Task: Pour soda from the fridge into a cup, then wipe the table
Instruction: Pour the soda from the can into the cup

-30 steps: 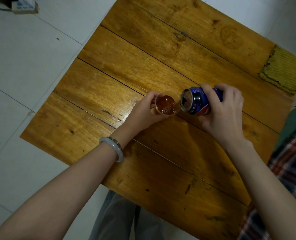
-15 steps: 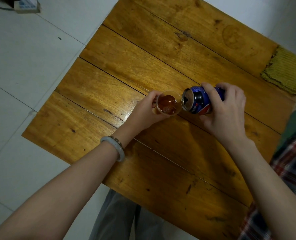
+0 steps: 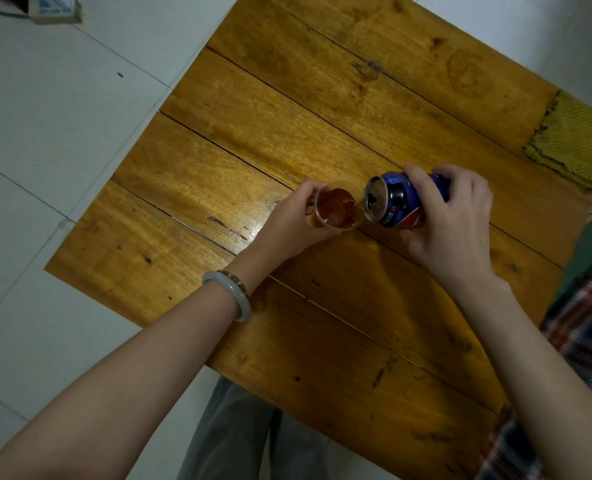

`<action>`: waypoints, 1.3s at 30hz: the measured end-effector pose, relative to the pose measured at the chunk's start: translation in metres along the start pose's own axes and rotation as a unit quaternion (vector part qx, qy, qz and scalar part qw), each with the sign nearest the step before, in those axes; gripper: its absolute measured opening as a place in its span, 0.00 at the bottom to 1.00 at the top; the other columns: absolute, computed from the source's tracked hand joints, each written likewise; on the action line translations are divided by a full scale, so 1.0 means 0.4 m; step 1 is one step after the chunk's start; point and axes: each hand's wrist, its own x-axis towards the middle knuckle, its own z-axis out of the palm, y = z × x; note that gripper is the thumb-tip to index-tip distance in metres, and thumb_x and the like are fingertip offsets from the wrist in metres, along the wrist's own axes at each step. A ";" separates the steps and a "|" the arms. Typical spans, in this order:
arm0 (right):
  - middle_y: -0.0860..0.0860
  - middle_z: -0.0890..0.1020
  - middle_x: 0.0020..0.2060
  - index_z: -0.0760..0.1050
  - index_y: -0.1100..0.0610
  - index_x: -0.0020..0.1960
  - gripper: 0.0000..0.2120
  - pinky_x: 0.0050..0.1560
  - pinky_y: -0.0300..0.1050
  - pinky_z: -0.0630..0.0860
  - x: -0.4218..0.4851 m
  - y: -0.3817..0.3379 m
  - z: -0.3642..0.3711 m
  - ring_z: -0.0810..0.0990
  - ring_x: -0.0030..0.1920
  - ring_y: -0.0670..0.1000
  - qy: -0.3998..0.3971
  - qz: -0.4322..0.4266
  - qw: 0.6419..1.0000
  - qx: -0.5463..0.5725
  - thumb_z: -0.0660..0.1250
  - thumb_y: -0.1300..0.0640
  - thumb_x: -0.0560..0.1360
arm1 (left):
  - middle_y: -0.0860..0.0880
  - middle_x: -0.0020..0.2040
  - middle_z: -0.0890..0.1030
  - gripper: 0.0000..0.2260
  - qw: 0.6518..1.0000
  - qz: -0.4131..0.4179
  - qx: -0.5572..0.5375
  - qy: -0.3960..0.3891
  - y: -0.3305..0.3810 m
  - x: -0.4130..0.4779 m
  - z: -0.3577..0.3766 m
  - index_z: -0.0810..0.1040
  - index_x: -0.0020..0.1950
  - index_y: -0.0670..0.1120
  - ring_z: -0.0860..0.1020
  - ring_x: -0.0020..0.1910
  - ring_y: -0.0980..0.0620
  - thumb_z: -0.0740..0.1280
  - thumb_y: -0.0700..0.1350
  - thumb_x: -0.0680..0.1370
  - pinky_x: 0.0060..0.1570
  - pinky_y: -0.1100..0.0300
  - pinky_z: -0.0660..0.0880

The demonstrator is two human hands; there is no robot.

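A clear plastic cup [image 3: 337, 209] with brown soda in it stands on the wooden table [image 3: 253, 140]. My left hand [image 3: 289, 223] grips the cup from its left side. A blue soda can [image 3: 398, 202] is tipped on its side, its open top right at the cup's right rim. My right hand [image 3: 450, 223] holds the can, fingers curled over its body. A yellow-green cloth [image 3: 571, 147] lies at the table's far right edge.
White floor tiles surround the table. A small white box with a cable [image 3: 54, 10] lies on the floor at the top left. My legs show under the table's near edge, and plaid fabric [image 3: 585, 327] at the right.
The can stays tipped against the cup's rim while soda goes in. Both hands keep their hold and have hardly shifted.
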 end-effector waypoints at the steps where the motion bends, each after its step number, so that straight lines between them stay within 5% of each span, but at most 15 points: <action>1: 0.66 0.70 0.60 0.65 0.56 0.69 0.38 0.59 0.64 0.65 0.000 0.000 0.000 0.67 0.60 0.66 0.000 -0.001 1.000 -0.001 0.76 0.60 0.62 | 0.55 0.55 0.77 0.26 1.000 0.000 0.003 -0.001 -0.001 0.001 0.000 0.71 0.61 0.48 0.75 0.54 0.59 0.78 0.45 0.67 0.47 0.77 0.71; 17: 0.66 0.71 0.59 0.66 0.56 0.69 0.37 0.59 0.64 0.65 0.003 -0.003 -0.003 0.68 0.60 0.66 0.008 -0.002 1.000 -0.002 0.75 0.61 0.62 | 0.58 0.53 0.76 0.25 1.000 -0.004 0.000 -0.005 0.000 0.002 -0.002 0.71 0.60 0.49 0.73 0.48 0.67 0.78 0.45 0.67 0.45 0.78 0.70; 30: 0.66 0.70 0.60 0.65 0.56 0.69 0.37 0.59 0.64 0.65 0.003 -0.004 -0.004 0.67 0.61 0.66 0.006 -0.006 1.000 -0.005 0.75 0.60 0.63 | 0.56 0.55 0.76 0.25 1.000 0.015 0.009 0.001 -0.004 0.001 0.000 0.71 0.60 0.48 0.74 0.53 0.61 0.78 0.45 0.67 0.49 0.77 0.70; 39: 0.67 0.71 0.59 0.65 0.56 0.69 0.38 0.58 0.64 0.65 0.004 -0.003 -0.002 0.68 0.60 0.67 0.007 -0.011 1.000 -0.012 0.75 0.61 0.62 | 0.58 0.53 0.76 0.24 1.000 0.013 -0.002 0.000 -0.005 0.002 0.000 0.71 0.58 0.50 0.73 0.49 0.69 0.78 0.44 0.66 0.47 0.78 0.69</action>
